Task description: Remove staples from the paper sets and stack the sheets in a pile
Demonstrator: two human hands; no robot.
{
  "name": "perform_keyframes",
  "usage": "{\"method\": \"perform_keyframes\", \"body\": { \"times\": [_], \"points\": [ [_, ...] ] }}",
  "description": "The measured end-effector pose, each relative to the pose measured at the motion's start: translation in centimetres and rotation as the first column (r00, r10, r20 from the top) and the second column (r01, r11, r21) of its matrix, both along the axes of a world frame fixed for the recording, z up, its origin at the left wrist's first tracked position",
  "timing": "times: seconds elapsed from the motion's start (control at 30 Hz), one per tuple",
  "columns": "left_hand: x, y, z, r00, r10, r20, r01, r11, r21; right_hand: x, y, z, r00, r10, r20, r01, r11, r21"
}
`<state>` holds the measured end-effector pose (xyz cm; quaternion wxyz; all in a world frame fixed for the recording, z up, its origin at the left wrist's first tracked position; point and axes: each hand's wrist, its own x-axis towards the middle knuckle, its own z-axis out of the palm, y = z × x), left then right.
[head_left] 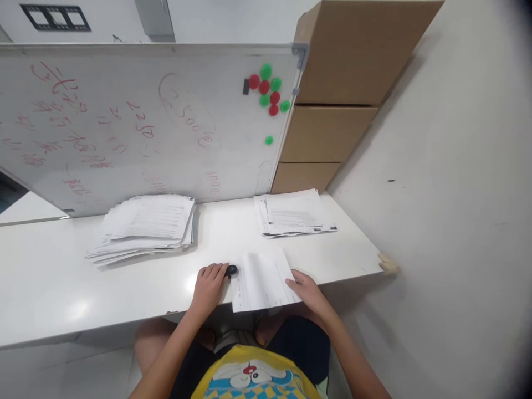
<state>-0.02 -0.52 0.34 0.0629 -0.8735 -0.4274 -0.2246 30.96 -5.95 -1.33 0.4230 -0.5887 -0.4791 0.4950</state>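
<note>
Holding printed sheets [261, 280] at the near edge of the white surface [224, 221], slightly overhanging it. Right grip [305, 288] pinches their right edge, thumb on top. Left grip [211, 282] is closed on a small black tool [231, 270] at the sheets' left edge; type unclear. Farther: thick paper stack [145, 227] left, thinner pile [293, 213] right. Far side: whiteboard [174, 160] with red writing [143, 124], red and green magnets [264, 87] toward its right end; cardboard boxes [328, 133] stacked far right.

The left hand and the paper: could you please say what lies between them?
In the head view, a small black object lies between the left hand and the paper.
</note>
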Motion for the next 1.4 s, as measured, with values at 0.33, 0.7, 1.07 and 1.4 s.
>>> {"method": "perform_keyframes", "body": {
  "times": [0.33, 0.7, 1.07, 1.4],
  "points": [
    [0.2, -0.4, -0.5, 0.996, 0.042, 0.08, -0.041, 0.999, -0.017, 11.3, 10.2, 1.5, 0.814, -0.493, 0.307, 0.434, 0.868, 0.243],
    [-11.1, 10.2, 5.6, 0.845, 0.531, 0.054, -0.529, 0.847, -0.045, 6.7, 12.7, 2.7, 0.429, -0.521, 0.738, 0.143, 0.846, 0.514],
    [-9.4, 8.4, 4.6, 0.996, 0.091, 0.004, -0.09, 0.99, -0.108, -7.5, -4.7, -2.0, 0.934, -0.345, 0.094, 0.291, 0.887, 0.36],
    [5.8, -1.6, 5.7, 0.785, -0.124, 0.607, 0.407, 0.842, -0.354, -10.6, -0.9, 5.9, 0.807, -0.325, -0.494, 0.379, 0.925, 0.011]
  ]
}}
